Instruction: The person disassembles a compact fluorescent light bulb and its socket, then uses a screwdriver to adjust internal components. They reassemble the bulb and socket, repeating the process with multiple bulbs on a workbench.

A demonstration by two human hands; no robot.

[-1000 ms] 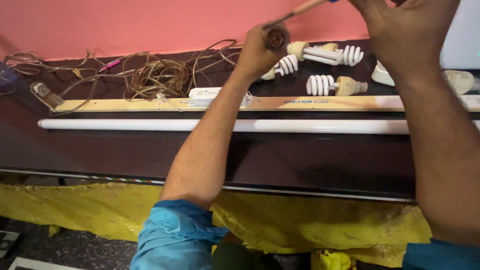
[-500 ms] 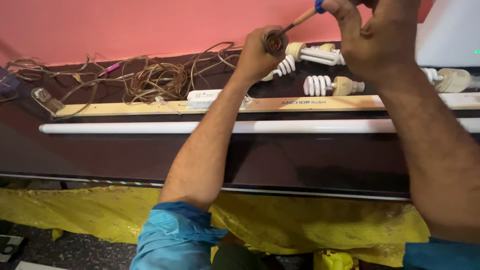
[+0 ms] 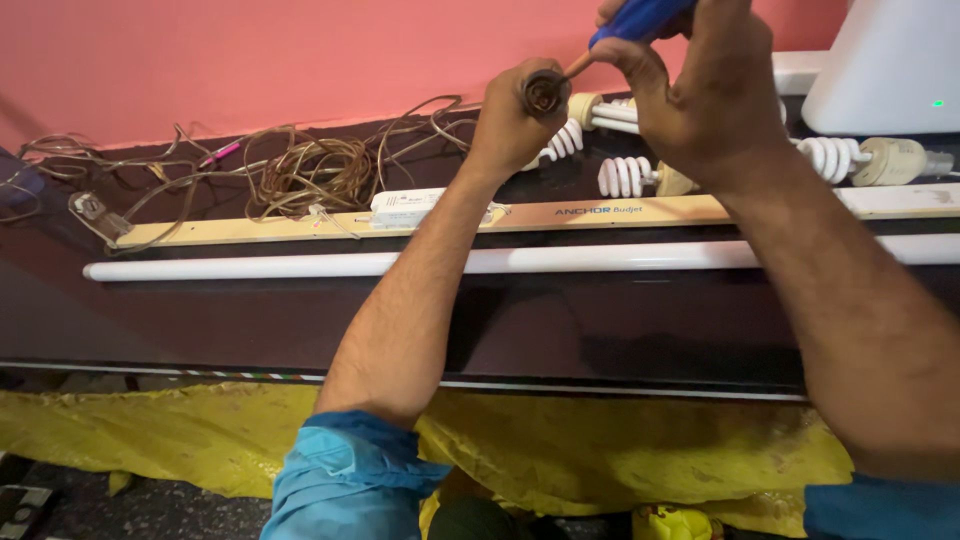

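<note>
My left hand [image 3: 512,125] is raised over the dark table [image 3: 300,320] and grips a small round brown lamp holder [image 3: 545,91], its open end turned toward me. My right hand [image 3: 700,95] holds a blue-handled tool [image 3: 640,18] whose thin shaft meets the rim of the holder. Both hands are close together, above several white spiral bulbs [image 3: 625,176]. A long white tube light [image 3: 560,259] lies across the table beneath my forearms, beside a cream tube fitting [image 3: 600,212].
A tangle of brown wires [image 3: 310,172] lies at the back left against the pink wall. A white appliance [image 3: 890,65] stands at the back right. More spiral bulbs [image 3: 835,157] lie near it. Yellow sheeting [image 3: 620,450] covers the floor below the table edge.
My right hand has come down and left toward the holder, bringing the blue handle into view. The left hand stays in place, still gripping the holder.
</note>
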